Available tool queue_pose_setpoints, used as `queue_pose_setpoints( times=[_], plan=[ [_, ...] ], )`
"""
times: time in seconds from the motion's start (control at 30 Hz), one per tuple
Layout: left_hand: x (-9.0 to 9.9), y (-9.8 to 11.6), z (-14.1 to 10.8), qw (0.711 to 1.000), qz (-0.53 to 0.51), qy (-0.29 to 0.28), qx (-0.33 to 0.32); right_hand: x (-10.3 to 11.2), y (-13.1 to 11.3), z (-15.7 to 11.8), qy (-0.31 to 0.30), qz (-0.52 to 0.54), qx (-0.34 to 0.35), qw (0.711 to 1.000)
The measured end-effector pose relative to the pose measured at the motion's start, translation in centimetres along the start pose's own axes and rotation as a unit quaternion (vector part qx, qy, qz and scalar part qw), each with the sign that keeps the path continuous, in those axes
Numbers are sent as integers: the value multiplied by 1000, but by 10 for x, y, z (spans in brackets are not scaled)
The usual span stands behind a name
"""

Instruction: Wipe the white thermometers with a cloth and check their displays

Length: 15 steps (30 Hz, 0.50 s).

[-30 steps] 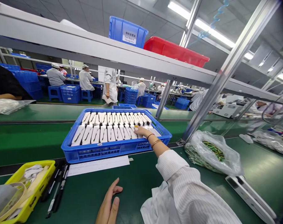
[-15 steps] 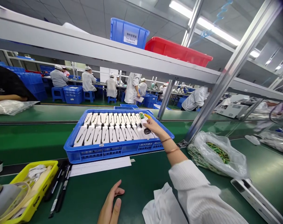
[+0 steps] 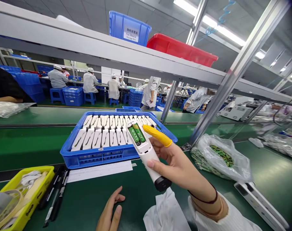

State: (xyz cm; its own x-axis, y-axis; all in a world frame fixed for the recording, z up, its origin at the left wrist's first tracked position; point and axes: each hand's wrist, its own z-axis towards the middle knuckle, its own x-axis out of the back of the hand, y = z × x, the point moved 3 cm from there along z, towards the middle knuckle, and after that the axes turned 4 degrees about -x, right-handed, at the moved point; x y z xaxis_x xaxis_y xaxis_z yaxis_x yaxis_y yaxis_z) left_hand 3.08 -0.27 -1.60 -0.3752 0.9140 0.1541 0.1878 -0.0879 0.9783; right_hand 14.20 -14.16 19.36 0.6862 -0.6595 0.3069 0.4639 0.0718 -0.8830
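My right hand, with a yellow finger cot on one finger, grips a white handheld device with a black end. Two green batteries show in its uncovered compartment. It is tilted, held above the bench in front of a blue tray. Rows of similar white devices stand on edge in that tray. My left hand rests low over the green bench, fingers apart and holding nothing. A crumpled white cloth lies between my two hands.
Yellow basket and pens are at left. A paper sheet lies before the tray. At right are a clear bag of green batteries, a white strip-shaped device and a metal post. Co-workers sit beyond.
My right hand has lifted the white device out of the tray's right side and brought it nearer to me. My left hand has barely moved. The view has shifted slightly.
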Motion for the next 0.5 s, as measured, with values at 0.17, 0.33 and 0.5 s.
queue_pose_setpoints(
  times=[0.17, 0.33, 0.5],
  plan=[
    [-1, 0, 0, 1000, 1, 2, 2, 17, 18, 30, 62, -193, -30, 979],
    [-1, 3, -1, 1000, 13, 5, 0, 63, 81, 101, 160, -384, -175, 893],
    [0, 9, -1, 1000, 21, 17, 0, 73, 141, 127, 107, -444, -259, 851]
  ],
)
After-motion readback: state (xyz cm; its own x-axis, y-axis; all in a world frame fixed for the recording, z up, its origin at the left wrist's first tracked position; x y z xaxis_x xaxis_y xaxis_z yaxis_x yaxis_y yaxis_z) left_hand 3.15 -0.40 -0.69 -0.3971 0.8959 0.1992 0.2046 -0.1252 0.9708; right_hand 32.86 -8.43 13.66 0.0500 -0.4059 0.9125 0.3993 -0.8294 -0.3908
